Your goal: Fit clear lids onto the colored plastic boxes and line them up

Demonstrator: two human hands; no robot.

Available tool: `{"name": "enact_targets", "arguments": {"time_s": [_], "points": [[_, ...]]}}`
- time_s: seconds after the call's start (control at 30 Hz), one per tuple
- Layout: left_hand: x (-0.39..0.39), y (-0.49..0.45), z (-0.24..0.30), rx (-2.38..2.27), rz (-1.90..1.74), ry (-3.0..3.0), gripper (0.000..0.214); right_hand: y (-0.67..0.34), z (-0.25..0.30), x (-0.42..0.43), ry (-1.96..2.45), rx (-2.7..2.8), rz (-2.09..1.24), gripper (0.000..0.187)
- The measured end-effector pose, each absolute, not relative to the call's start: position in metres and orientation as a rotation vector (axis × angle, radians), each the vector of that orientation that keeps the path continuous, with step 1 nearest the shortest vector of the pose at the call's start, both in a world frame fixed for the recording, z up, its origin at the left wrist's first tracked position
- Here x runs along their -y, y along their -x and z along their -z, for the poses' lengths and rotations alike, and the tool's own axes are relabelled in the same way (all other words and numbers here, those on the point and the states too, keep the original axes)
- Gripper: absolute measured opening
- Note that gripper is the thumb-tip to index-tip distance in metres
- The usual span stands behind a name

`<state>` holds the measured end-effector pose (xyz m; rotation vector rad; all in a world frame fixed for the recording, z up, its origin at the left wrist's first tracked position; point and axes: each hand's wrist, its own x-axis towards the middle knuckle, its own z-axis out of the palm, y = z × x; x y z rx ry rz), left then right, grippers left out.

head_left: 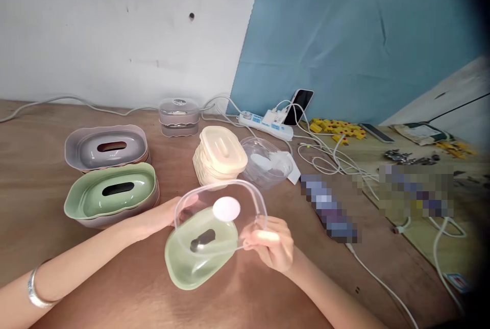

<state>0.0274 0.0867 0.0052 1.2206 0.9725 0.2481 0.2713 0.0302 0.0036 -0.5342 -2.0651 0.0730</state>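
A clear plastic oval lid with a white oval label is held up, tilted, between my two hands. My right hand is closed on its right rim, thumb and fingers pinching the edge. My left hand is at the left rim, fingers partly behind the clear plastic and seen through it; it appears to grip that edge. Below and partly behind the lid is a pale green oval piece with a dark slot in its middle.
On the left stand a green slotted container and a grey-mauve one. Behind are a small lidded box, stacked cream containers and stacked clear pieces. A power strip, phone and loose cables lie right.
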Motion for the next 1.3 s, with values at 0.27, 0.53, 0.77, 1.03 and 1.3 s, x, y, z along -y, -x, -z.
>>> {"name": "enact_targets", "arguments": {"time_s": [0.27, 0.53, 0.77, 1.03, 1.3], "points": [[-0.081, -0.028, -0.022, -0.795, -0.44, -1.452, 0.037, -0.269, -0.003, -0.027, 0.613, 2.125, -0.167, 0.017], [-0.064, -0.025, -0.028, -0.74, -0.68, -1.78, 0.056, -0.264, 0.009, -0.014, 0.844, 1.756, -1.152, 0.031], [-0.054, -0.022, -0.046, -0.77, -0.928, -1.937, 0.059, -0.263, -0.002, -0.017, 0.923, 1.227, -1.656, 0.036], [-0.044, -0.029, -0.055, -0.846, -0.783, -1.576, 0.009, -0.267, -0.004, -0.016, 0.916, 1.367, -1.308, 0.043], [-0.039, -0.033, -0.056, -0.812, -0.672, -0.991, 0.021, -0.267, 0.011, -0.02, 1.078, 1.767, -0.535, 0.09]]}}
